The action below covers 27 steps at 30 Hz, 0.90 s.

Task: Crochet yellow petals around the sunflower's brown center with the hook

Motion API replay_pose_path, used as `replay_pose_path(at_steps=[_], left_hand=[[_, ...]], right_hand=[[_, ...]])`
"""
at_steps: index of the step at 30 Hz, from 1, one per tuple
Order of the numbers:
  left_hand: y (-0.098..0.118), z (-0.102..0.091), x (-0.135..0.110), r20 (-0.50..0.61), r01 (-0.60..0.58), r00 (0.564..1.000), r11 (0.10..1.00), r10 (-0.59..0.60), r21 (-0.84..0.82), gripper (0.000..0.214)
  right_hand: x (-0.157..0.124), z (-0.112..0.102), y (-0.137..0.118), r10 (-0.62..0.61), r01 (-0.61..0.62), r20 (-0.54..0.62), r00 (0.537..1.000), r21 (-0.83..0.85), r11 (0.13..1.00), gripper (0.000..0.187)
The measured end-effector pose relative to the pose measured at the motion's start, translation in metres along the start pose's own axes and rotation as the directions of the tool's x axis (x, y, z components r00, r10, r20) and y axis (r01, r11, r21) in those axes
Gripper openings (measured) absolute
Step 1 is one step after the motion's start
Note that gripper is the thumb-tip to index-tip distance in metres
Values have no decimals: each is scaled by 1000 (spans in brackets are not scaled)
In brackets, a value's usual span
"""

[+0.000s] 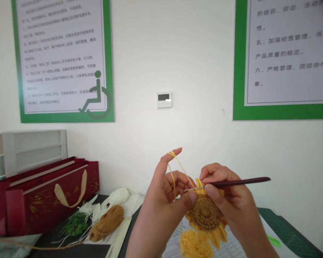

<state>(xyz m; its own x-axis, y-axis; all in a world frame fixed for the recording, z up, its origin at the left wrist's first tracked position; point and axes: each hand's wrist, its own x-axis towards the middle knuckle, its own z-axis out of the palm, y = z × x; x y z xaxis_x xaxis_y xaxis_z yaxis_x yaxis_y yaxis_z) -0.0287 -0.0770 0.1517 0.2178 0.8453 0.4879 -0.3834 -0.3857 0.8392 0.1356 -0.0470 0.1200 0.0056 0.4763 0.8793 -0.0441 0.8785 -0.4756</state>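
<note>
My left hand [164, 200] pinches a crocheted sunflower [206, 215], brown in the middle with yellow petals. Its index finger points up with yellow yarn [174, 172] looped over it. My right hand [226, 195] grips a dark crochet hook [231, 183], its metal tip pushed into the yellow edge of the flower beside my left thumb. A yellow yarn ball [195, 244] lies just below the flower on the table.
On the dark table [56, 247] lie a brown yarn skein [107, 222], green yarn [75, 224] and white yarn [118, 196]. Red gift bags [40, 197] stand at left before a grey drawer unit [32, 148]. Green-framed posters [61, 61] hang on the wall.
</note>
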Motion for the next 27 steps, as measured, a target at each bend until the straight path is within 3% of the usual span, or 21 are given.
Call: replay_pose_path(at_steps=[6, 10, 16, 20, 27], left_hand=[[-8, -8, 0, 52, -55, 997, 997, 52, 51, 84], [-12, -8, 1, 18, -95, 996, 988, 93, 121, 82], [-14, -8, 3, -39, -63, 997, 984, 70, 164, 79], [-12, -10, 3, -54, -50, 996, 972, 64, 228, 79], [-10, -11, 0, -11, -140, 989, 955, 149, 263, 81]], right_hand=[[3, -2, -6, 5, -2, 50, 999, -64, 998, 3], [5, -6, -9, 0, 7, 63, 998, -101, 995, 4], [6, -6, -7, -26, 29, 23, 999, -134, 991, 4], [6, -4, -3, 3, 0, 28, 1000, -101, 995, 4], [2, -5, 3, 87, -87, 64, 994, 13, 996, 3]])
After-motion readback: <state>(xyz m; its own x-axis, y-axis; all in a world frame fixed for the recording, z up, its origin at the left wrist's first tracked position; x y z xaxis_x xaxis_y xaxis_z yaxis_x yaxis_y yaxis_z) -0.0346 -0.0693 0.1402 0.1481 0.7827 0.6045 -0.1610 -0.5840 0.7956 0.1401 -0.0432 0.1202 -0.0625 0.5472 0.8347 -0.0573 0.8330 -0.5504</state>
